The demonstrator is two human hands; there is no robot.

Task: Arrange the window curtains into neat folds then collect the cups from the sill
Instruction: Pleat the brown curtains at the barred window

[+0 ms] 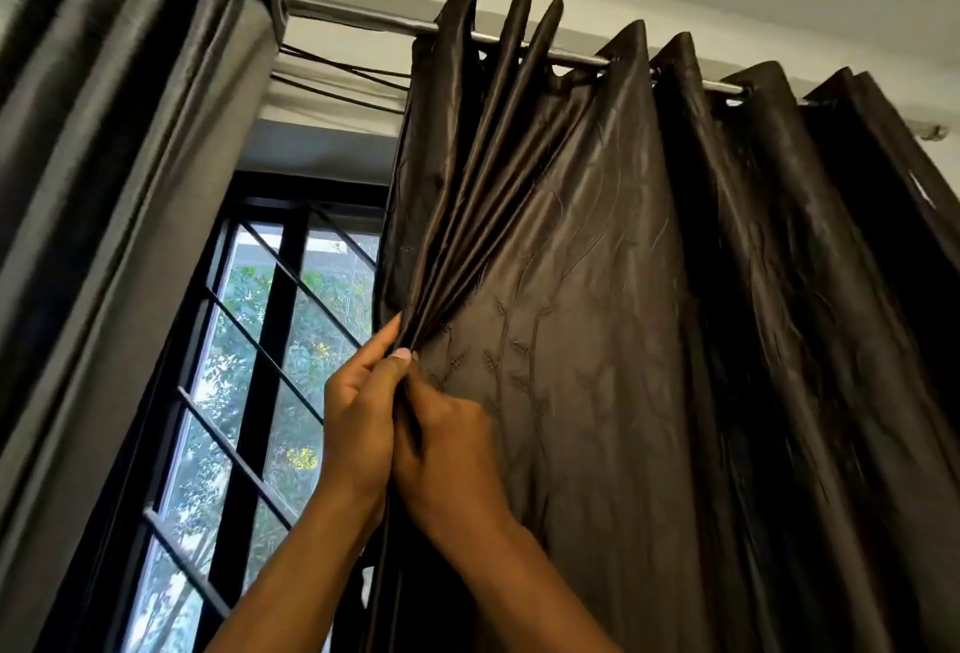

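Note:
A dark brown curtain (623,288) with a faint leaf pattern hangs by eyelets from a metal rod (363,18). Its left edge is gathered into several narrow pleats that fan up toward the rod. My left hand (358,418) pinches the gathered pleats between thumb and fingers at mid height. Pressed against it from the right, my right hand (447,460) grips the same bunch of folds just below. The sill and the cups are out of view.
A second dark curtain (119,184) hangs at the left, blurred. Between the two curtains shows a window (270,366) with a black diagonal grille and green trees outside. Dark cords (337,70) run behind the rod near the white ceiling.

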